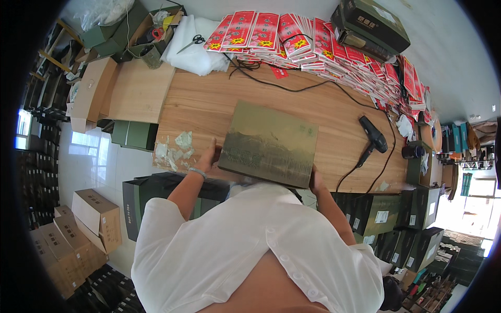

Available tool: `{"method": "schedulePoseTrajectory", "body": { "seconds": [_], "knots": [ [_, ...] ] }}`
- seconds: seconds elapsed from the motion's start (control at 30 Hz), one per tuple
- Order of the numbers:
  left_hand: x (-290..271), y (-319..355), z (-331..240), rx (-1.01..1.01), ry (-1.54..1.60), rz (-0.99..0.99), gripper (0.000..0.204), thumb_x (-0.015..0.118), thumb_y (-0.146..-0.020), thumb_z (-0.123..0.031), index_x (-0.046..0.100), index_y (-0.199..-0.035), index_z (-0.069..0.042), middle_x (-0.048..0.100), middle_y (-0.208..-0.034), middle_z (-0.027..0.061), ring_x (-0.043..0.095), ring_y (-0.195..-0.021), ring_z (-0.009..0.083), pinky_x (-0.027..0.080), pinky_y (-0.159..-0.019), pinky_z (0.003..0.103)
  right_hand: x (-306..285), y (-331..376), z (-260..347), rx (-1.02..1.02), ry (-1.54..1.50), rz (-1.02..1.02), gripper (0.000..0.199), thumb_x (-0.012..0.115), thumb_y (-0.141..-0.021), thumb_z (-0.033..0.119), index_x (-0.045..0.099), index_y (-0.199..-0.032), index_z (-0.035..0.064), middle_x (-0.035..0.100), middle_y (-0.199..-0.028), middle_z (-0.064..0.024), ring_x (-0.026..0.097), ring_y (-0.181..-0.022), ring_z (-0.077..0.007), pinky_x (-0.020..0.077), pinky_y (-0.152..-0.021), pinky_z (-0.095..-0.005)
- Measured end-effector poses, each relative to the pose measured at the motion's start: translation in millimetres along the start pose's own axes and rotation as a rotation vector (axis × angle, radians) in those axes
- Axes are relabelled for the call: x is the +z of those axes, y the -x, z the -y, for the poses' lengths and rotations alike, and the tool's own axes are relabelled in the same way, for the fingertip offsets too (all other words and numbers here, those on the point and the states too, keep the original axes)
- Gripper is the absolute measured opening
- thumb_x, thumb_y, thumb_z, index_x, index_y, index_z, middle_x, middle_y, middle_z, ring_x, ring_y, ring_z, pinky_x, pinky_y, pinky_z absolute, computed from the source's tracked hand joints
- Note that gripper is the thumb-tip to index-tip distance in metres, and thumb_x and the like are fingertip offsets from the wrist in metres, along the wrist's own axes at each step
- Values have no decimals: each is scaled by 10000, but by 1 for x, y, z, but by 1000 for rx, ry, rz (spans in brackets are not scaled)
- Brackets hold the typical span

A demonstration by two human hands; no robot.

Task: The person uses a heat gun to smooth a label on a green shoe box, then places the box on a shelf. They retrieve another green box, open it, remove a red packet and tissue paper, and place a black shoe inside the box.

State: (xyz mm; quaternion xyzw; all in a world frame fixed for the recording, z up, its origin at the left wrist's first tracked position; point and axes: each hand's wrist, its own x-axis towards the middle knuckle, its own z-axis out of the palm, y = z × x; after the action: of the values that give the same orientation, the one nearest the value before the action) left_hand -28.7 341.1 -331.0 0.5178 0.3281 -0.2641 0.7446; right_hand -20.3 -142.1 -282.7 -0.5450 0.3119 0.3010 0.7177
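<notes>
A flat, gold-and-dark-olive box with a landscape print is between my hands at the near edge of the wooden table. My left hand grips its left side, with a bracelet on the wrist. At its lower right corner, my right hand is closed on the box's edge, the fingers partly hidden. To the right of the box lies a black hair dryer with its cord. Crumpled scraps of clear film are left of my left hand.
Piles of red printed packets line the table's back, beside dark green boxes. Black scissors rest on white wrapping material. A black cable crosses the table. Open cartons stand on the floor at left; stacked boxes sit at right.
</notes>
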Motion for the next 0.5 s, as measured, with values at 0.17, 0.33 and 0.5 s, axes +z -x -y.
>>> {"method": "schedulePoseTrajectory", "body": {
  "seconds": [0.17,0.33,0.5],
  "knots": [
    [-47,21,-24,47,151,172,667,383,-962,-652,653,-1134,-67,682,-1038,69,610,-1031,212,446,-929,350,28,25,62,-20,-257,229,442,436,-1013,400,540,-1301,80,599,-1283,-93,581,-1124,-246,431,-988,-405],
    [-32,61,-49,-180,1056,594,634,379,-975,-598,553,-1292,-77,617,-1263,127,590,-1140,227,435,-1004,383,41,15,95,-3,-26,153,379,462,-1005,345,554,-1226,51,632,-1139,-92,605,-1017,-227,498,-878,-401],
    [-2,70,-55,206,309,147,528,446,-961,-419,487,-1346,-59,614,-1222,210,590,-1112,336,456,-966,436,35,30,146,248,-88,537,274,467,-997,260,574,-1138,50,649,-973,-85,625,-871,-212,537,-702,-335]
  ]
}}
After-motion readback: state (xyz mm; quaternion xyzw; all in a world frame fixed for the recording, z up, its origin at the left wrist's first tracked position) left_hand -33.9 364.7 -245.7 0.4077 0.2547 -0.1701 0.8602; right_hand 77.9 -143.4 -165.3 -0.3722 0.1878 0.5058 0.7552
